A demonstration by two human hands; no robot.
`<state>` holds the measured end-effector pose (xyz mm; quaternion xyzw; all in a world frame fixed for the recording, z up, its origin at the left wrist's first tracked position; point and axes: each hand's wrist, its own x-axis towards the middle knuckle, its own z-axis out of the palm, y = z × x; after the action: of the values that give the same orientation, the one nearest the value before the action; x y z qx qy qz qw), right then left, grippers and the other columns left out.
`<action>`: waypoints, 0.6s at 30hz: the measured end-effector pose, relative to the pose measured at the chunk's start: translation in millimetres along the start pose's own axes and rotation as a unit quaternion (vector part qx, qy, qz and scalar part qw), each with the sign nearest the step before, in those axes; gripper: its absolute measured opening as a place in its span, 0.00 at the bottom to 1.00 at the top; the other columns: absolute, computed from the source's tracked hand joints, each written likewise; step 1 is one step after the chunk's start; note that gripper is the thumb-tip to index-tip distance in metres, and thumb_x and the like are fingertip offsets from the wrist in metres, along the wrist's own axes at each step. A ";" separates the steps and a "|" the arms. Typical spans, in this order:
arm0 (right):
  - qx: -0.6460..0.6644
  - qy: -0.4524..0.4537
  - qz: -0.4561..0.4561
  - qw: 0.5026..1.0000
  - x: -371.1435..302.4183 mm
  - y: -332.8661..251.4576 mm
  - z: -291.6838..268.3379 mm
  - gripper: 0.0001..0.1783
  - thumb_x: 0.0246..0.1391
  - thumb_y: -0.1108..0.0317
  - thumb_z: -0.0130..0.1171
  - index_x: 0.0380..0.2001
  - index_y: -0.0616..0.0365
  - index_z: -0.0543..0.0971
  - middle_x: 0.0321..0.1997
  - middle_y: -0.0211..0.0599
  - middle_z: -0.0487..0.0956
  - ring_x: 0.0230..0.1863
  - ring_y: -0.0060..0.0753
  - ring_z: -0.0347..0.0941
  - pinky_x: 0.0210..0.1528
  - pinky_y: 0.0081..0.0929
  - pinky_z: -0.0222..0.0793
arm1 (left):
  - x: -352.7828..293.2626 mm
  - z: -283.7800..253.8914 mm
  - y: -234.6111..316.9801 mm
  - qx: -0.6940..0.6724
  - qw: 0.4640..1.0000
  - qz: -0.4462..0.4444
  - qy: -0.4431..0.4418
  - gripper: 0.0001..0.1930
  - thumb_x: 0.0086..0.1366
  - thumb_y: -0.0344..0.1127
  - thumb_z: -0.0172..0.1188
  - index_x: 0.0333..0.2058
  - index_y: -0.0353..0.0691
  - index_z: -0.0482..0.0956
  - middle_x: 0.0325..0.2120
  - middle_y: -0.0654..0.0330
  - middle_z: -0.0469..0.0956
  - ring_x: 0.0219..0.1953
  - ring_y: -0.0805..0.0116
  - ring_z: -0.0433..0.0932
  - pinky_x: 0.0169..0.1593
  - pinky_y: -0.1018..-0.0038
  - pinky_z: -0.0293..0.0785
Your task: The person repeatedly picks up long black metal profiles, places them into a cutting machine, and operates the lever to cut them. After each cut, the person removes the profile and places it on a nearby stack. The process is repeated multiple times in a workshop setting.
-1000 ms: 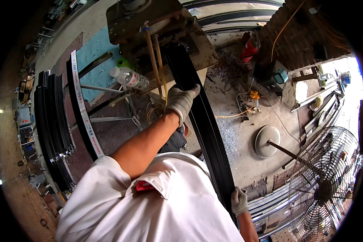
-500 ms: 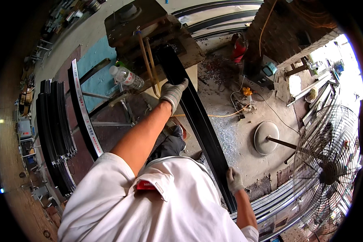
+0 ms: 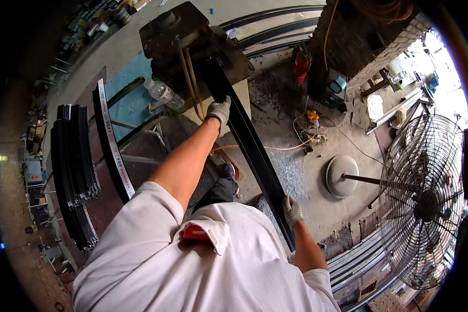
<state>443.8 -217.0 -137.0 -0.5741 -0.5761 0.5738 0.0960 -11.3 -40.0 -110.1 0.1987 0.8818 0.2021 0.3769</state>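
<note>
A long black metal profile (image 3: 252, 156) runs slantwise from the punch-like machine (image 3: 184, 36) at the far side down to my right side. Its far end lies on the machine's dark bed, where shadow hides the detail. My left hand (image 3: 219, 112), in a pale knitted work glove, grips the profile's left edge close to the machine. Farther back, near the free end, my right hand (image 3: 293, 210) in a matching glove clasps the right edge, with the thumb over the top. Two tan lever-like bars (image 3: 190, 78) stand beside the machine, left of the profile.
A clear plastic bottle (image 3: 164, 94) lies left of the machine. More black profiles (image 3: 75, 156) are stacked on the left rack. At right stands a large fan (image 3: 424, 203) with a round base (image 3: 341, 176). An orange cable (image 3: 275, 148) crosses the floor beneath the profile. A red extinguisher (image 3: 300, 66) stands beyond.
The profile has slid forward toward the machine, its near end moving away from me and slightly left. Both hands have moved with it, the right one more visibly.
</note>
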 end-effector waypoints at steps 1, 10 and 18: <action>-0.001 0.000 0.011 1.000 -6.3 -3.1 -6.1 0.31 0.62 0.41 0.43 0.37 0.63 0.75 0.27 0.44 0.77 0.30 0.33 0.65 0.41 0.34 0.67 | -24.7 7.9 19.0 -0.048 0.998 -0.010 -0.040 0.26 0.67 0.54 0.44 0.56 0.44 0.70 0.57 0.58 0.70 0.60 0.60 0.67 0.61 0.51 0.59; -0.084 -0.005 0.007 0.996 -27.6 39.9 -18.0 0.29 0.63 0.40 0.39 0.35 0.59 0.72 0.28 0.55 0.73 0.32 0.53 0.70 0.40 0.41 0.67 | -81.9 35.0 16.0 -0.141 0.987 0.070 0.012 0.42 0.55 0.66 0.56 0.51 0.28 0.71 0.51 0.41 0.73 0.57 0.49 0.70 0.57 0.66 0.68; -0.114 0.040 0.003 0.993 -102.8 95.6 -57.3 0.22 0.64 0.50 0.39 0.37 0.60 0.71 0.23 0.47 0.71 0.26 0.43 0.67 0.32 0.40 0.64 | -177.8 81.7 -11.7 -0.326 0.932 0.157 -0.004 0.23 0.61 0.50 0.61 0.44 0.35 0.78 0.37 0.61 0.81 0.39 0.68 0.78 0.44 0.72 0.73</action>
<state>573.8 -295.1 -135.9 -0.6056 -0.6315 0.4815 0.0510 160.5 -122.4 -64.0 0.2017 0.7231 0.5345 0.3883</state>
